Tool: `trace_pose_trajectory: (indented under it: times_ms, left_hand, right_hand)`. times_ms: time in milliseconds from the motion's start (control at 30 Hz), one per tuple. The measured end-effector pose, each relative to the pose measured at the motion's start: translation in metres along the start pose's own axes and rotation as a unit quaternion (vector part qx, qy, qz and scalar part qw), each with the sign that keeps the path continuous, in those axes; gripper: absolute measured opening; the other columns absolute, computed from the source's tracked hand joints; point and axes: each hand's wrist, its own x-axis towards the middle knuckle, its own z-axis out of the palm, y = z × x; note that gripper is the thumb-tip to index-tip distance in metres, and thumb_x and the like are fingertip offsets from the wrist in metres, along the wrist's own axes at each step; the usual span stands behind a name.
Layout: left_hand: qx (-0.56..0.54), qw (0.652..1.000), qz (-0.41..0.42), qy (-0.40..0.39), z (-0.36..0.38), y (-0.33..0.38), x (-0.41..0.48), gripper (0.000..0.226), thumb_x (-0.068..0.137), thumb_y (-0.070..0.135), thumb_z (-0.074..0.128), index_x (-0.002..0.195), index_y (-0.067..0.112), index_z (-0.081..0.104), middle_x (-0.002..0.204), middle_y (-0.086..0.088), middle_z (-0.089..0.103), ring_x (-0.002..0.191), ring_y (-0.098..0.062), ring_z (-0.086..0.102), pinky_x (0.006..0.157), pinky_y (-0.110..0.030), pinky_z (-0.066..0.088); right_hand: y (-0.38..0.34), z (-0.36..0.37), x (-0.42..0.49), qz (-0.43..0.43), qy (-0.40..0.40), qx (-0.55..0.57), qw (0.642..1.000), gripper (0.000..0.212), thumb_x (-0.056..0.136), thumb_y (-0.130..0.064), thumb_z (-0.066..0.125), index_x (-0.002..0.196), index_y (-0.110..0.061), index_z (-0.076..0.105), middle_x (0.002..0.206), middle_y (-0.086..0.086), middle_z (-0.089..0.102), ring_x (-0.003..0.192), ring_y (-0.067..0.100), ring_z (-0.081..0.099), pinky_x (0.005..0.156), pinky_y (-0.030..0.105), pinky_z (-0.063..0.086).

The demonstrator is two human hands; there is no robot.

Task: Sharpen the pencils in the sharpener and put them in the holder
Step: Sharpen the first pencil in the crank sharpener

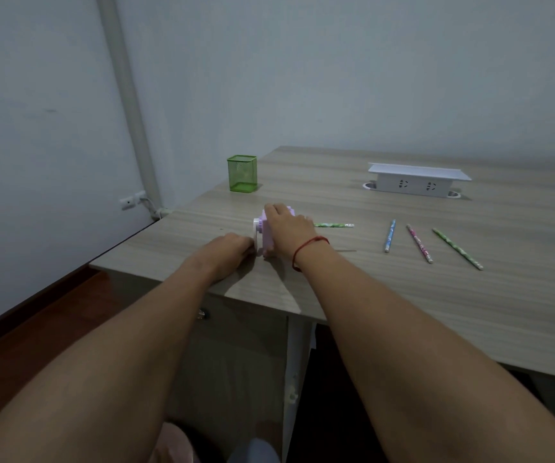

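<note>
Sharpener (pixel 264 232), lilac, is gripped from above by the right hand (pixel 286 225), whose fingers are curled over it. The left hand (pixel 231 247) is set against its white crank end; the grip cannot be told. A green pencil (pixel 333 225) projects from its right side. The mesh holder (pixel 242 173) stands behind it, apart.

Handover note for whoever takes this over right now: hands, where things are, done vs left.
Left hand: fingers curled at the crank.
Right hand: grips the sharpener from above.
Green pencil sticks out of the sharpener's right side.
Blue pencil, pink pencil and second green pencil lie loose on the table.
Holder, back left: no pencil shows in it.
Left: all four into the holder.
</note>
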Motion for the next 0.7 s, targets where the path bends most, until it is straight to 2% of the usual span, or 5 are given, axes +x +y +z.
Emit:
trace_pose_trajectory:
  times_ms: [167,300,367,500,700]
  left_hand:
    - [0.059,0.997,0.042,0.017,-0.005,-0.004,0.002,0.024,0.097,0.025,0.043,0.103,0.015,0.064,0.103,-0.007,0.066,0.088,-0.02,0.06,0.079,-0.033,0.048]
    - [0.082,0.996,0.037,0.011,-0.01,0.0,0.011,0.02,0.093,0.02,0.05,0.105,0.014,0.064,0.109,-0.008,0.065,0.095,-0.022,0.06,0.079,-0.029,0.044]
    - [0.1,0.995,0.017,0.012,-0.02,0.003,0.022,0.02,0.093,0.019,0.05,0.107,0.011,0.063,0.109,-0.011,0.064,0.097,-0.026,0.061,0.082,-0.033,0.047]
    - [0.162,0.986,0.031,0.026,-0.033,-0.001,0.036,0.018,0.091,0.016,0.05,0.101,0.009,0.063,0.103,-0.014,0.066,0.094,-0.032,0.062,0.076,-0.039,0.049]
    - [0.169,0.981,0.052,0.082,-0.038,-0.001,0.034,0.018,0.088,0.003,0.049,0.101,0.01,0.06,0.103,-0.015,0.065,0.097,-0.034,0.061,0.075,-0.04,0.047]
  right_hand:
    - [0.006,0.004,0.0,-0.026,0.012,-0.002,1.0,0.08,0.073,-0.036,0.078,0.138,-0.014,0.035,0.142,0.006,0.04,0.116,0.038,0.053,0.095,0.048,0.043]
    - [0.007,0.004,0.0,-0.034,0.015,0.002,0.999,0.082,0.073,-0.035,0.077,0.14,-0.015,0.034,0.142,0.006,0.039,0.117,0.037,0.051,0.096,0.047,0.042]
    - [0.007,0.004,-0.001,-0.035,0.018,0.004,0.999,0.081,0.074,-0.034,0.077,0.14,-0.015,0.034,0.141,0.006,0.04,0.117,0.037,0.051,0.096,0.048,0.043]
    - [0.005,0.001,-0.001,-0.025,0.023,-0.013,0.999,0.077,0.075,-0.033,0.076,0.138,-0.015,0.036,0.138,0.006,0.042,0.114,0.036,0.053,0.092,0.046,0.044]
    - [0.0,-0.003,-0.004,-0.013,0.023,-0.038,0.999,0.07,0.081,-0.024,0.071,0.139,-0.014,0.035,0.138,0.006,0.042,0.112,0.036,0.057,0.089,0.044,0.046]
